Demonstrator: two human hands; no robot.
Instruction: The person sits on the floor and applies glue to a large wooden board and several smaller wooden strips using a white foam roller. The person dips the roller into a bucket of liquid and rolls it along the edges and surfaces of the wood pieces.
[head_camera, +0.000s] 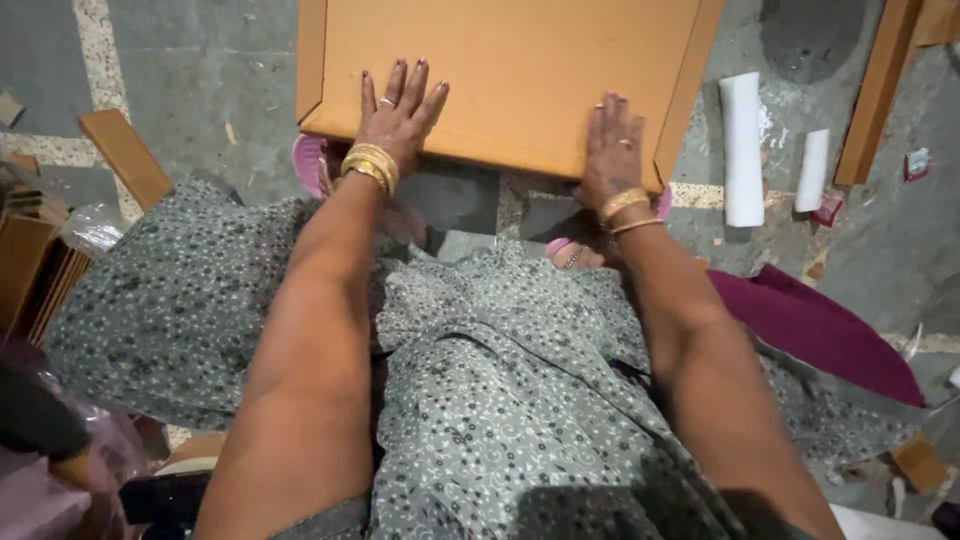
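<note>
Lap: grey floral cloth nearest me.
Left hand (398, 112): fingers spread flat on board (520, 70), gripping nothing.
Right hand (612, 150): flat at near edge.
Board: beyond fingertips, long axis crosswise; I see both hands equally near.

Left hand (398, 112), right hand (612, 150), flat on orange cardboard sheet (520, 70)
</note>
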